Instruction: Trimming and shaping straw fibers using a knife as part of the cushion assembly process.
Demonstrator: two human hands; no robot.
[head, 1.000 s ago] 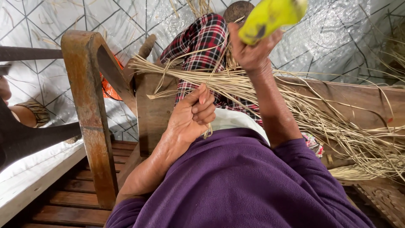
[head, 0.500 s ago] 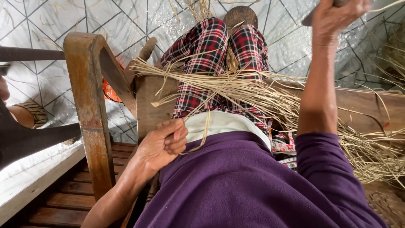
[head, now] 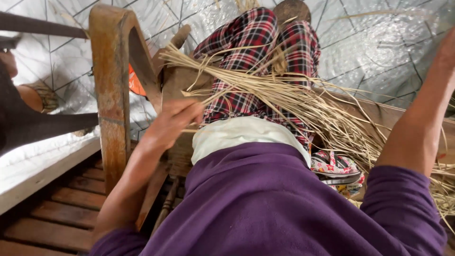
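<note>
While the person looks down over a purple top [head: 284,204] and red plaid trousers [head: 256,57], a bundle of pale dried straw [head: 294,102] lies across the lap, fanning out toward the right. Their left hand [head: 173,123] is curled at the near end of the bundle, fingers folded around a few strands beside a worn wooden frame [head: 111,85]. Only the raised right forearm [head: 422,123] shows at the right edge; the right hand is out of view, so its grip cannot be told. Wooden slats [head: 61,208] lie below left, and a floral cloth [head: 334,166] sits under the straw.
</note>
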